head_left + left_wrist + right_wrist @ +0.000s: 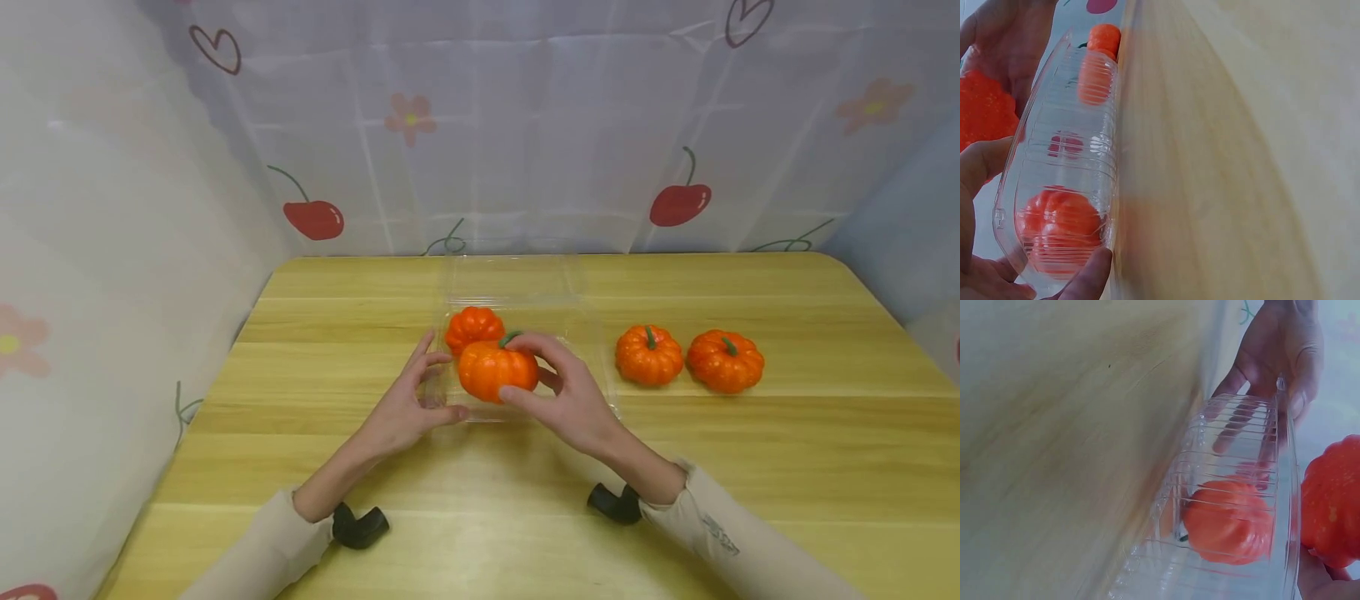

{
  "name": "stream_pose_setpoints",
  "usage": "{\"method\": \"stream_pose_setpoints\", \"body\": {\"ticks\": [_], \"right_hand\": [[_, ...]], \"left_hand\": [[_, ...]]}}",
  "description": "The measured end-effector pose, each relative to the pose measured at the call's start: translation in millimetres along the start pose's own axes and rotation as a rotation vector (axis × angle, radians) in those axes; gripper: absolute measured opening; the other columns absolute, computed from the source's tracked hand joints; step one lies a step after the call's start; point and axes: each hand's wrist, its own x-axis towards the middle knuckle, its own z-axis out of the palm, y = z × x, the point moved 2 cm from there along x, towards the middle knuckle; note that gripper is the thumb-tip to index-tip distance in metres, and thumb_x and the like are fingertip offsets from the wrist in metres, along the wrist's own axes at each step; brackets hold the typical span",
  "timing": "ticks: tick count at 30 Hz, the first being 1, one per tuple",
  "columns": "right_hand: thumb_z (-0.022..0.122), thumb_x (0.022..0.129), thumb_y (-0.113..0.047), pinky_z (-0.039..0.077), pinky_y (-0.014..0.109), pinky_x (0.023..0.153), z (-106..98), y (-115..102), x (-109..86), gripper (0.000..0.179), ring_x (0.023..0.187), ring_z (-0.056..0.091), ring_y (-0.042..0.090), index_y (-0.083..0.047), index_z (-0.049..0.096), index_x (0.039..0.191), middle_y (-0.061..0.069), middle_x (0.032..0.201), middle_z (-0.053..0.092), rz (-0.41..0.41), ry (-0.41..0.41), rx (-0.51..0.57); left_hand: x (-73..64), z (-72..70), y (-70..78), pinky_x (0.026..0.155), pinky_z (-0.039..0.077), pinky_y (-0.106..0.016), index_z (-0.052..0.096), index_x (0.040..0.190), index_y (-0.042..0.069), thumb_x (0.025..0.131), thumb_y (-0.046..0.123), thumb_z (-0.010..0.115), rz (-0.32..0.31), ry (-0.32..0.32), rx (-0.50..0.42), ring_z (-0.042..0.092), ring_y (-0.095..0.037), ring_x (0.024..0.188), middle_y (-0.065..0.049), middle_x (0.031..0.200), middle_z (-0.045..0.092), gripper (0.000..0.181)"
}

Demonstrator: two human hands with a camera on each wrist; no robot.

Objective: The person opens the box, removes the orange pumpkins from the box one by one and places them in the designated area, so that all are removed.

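Observation:
My right hand (576, 407) grips an orange toy pumpkin (489, 372) with a green stem, fingers near the stem and thumb on its near side. The pumpkin is above the open clear plastic container (581, 337). Inside the container, at its left, sits another toy pumpkin (472, 325), partly overlapped by the first in the head view. My left hand (405, 410) holds the container's near left corner. In the left wrist view the thumb lies at the rim and a fingertip (1092, 270) low on the wall. The container's lid (513, 275) is folded back.
Two more toy pumpkins, one nearer (649, 356) and one farther right (726, 362), stand on the wooden table (315, 358) right of the container. A patterned curtain (487, 167) hangs behind the table. Dark curved pieces (360, 527) show at both wrists.

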Motion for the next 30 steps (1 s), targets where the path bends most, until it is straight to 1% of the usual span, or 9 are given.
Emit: {"method": "stream_pose_setpoints", "body": {"ticks": [5, 8, 14, 16, 19, 21, 26, 28, 30], "right_hand": [[0.076, 0.085, -0.007, 0.043, 0.049, 0.103, -5, 0, -5.4, 0.037, 0.12, 0.048, 0.024, -0.009, 0.058, 0.119, 0.005, 0.126, 0.053, -0.02, 0.009, -0.013], [0.076, 0.084, -0.005, 0.043, 0.049, 0.103, -8, 0, -8.1, 0.042, 0.119, 0.049, 0.024, -0.007, 0.055, 0.12, 0.007, 0.126, 0.053, -0.02, 0.022, -0.001], [0.076, 0.082, 0.002, 0.045, 0.036, 0.103, -11, 0, -12.9, 0.054, 0.121, 0.048, 0.023, 0.0, 0.042, 0.124, 0.01, 0.129, 0.049, -0.009, 0.056, 0.047], [0.076, 0.081, 0.003, 0.044, 0.032, 0.103, -11, 0, -14.0, 0.057, 0.123, 0.045, 0.024, 0.001, 0.04, 0.127, 0.013, 0.132, 0.047, -0.008, 0.059, 0.06], [0.076, 0.08, 0.003, 0.044, 0.03, 0.103, -12, 0, -15.3, 0.063, 0.128, 0.042, 0.025, 0.001, 0.04, 0.132, 0.016, 0.136, 0.044, -0.002, 0.057, 0.048], [0.077, 0.08, 0.002, 0.043, 0.034, 0.105, -13, 0, -16.3, 0.067, 0.13, 0.04, 0.026, 0.0, 0.041, 0.136, 0.016, 0.137, 0.043, 0.008, 0.055, 0.015], [0.079, 0.08, -0.003, 0.035, 0.052, 0.109, -16, 1, -20.2, 0.072, 0.128, 0.041, 0.029, -0.001, 0.045, 0.142, 0.014, 0.135, 0.04, 0.05, 0.066, -0.073], [0.08, 0.08, -0.005, 0.033, 0.055, 0.11, -18, 0, -22.0, 0.07, 0.126, 0.042, 0.03, 0.0, 0.047, 0.142, 0.013, 0.133, 0.039, 0.068, 0.074, -0.087], [0.08, 0.08, -0.006, 0.032, 0.055, 0.11, -19, -1, -23.7, 0.067, 0.125, 0.042, 0.029, -0.001, 0.05, 0.14, 0.013, 0.133, 0.038, 0.078, 0.077, -0.093]], "left_hand": [[0.1, -0.4, 0.9, 0.102, 0.045, -0.046, 0.047, 0.141, 0.007, 0.08, 0.02, 0.084, -0.006, -0.008, -0.004, 0.028, -0.031, 0.143, 0.011, 0.164, 0.0, 0.073], [-0.1, -0.3, 1.3, 0.102, 0.045, -0.046, 0.046, 0.142, 0.006, 0.079, 0.02, 0.084, -0.006, -0.012, -0.016, 0.027, -0.031, 0.143, 0.011, 0.164, -0.001, 0.075], [-1.1, 0.1, 1.0, 0.101, 0.046, -0.045, 0.044, 0.144, 0.006, 0.08, 0.02, 0.085, -0.009, -0.014, -0.023, 0.028, -0.032, 0.143, 0.009, 0.164, -0.002, 0.078], [-1.6, 0.1, 1.0, 0.101, 0.046, -0.045, 0.043, 0.145, 0.006, 0.08, 0.021, 0.085, -0.011, -0.01, -0.02, 0.029, -0.032, 0.142, 0.009, 0.164, -0.001, 0.078], [-2.2, 0.3, 1.2, 0.101, 0.046, -0.045, 0.043, 0.144, 0.005, 0.08, 0.022, 0.085, -0.009, -0.006, -0.013, 0.029, -0.032, 0.143, 0.01, 0.164, -0.001, 0.078], [-2.6, 0.4, 1.5, 0.101, 0.046, -0.045, 0.043, 0.144, 0.006, 0.08, 0.022, 0.085, -0.007, -0.003, -0.01, 0.029, -0.032, 0.143, 0.01, 0.164, -0.001, 0.078], [-2.7, 0.7, 1.6, 0.101, 0.045, -0.045, 0.043, 0.144, 0.005, 0.08, 0.021, 0.084, 0.001, 0.0, -0.005, 0.029, -0.032, 0.143, 0.008, 0.165, -0.001, 0.078], [-2.5, 1.0, 0.9, 0.102, 0.045, -0.045, 0.043, 0.144, 0.004, 0.081, 0.021, 0.084, 0.003, -0.001, -0.007, 0.028, -0.032, 0.143, 0.007, 0.165, -0.001, 0.077], [-2.7, 1.0, 1.1, 0.102, 0.045, -0.045, 0.043, 0.143, 0.004, 0.08, 0.02, 0.084, 0.0, 0.001, -0.011, 0.029, -0.032, 0.143, 0.008, 0.165, -0.001, 0.076]]}}
